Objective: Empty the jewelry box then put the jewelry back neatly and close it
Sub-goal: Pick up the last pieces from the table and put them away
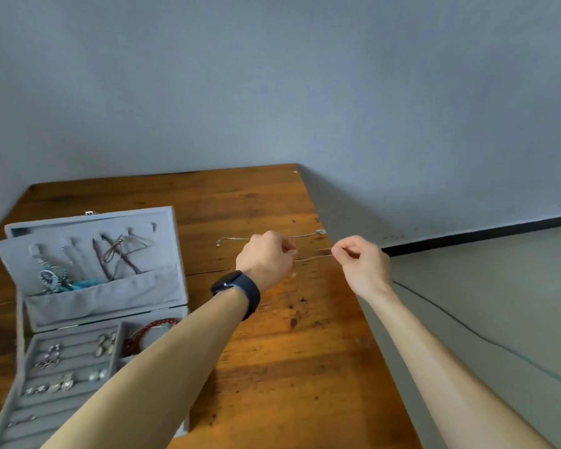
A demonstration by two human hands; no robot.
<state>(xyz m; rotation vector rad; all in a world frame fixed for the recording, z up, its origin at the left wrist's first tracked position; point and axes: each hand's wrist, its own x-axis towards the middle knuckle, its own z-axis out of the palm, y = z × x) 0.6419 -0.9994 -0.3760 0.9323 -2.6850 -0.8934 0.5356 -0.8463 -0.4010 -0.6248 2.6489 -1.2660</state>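
While pinching thin chain (pixel 314 256) taut between left hand (pixel 266 257) and right hand (pixel 361 264),
hovering above table (pixel 272 367), beside open jewelry box (pixel 110 301).

your left hand (pixel 266 254) and right hand (pixel 358 257) pinch a thin chain (pixel 314 257) taut above the table (pixel 272 351), beside the open jewelry box (pixel 94 286).

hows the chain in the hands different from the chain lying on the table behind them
The held chain is pinched taut between the left hand and right hand; the table chain lies slack on the table, untouched. Only a short span of the held chain shows, while the table chain runs longer, partly behind the left hand. Both are thin and silvery.
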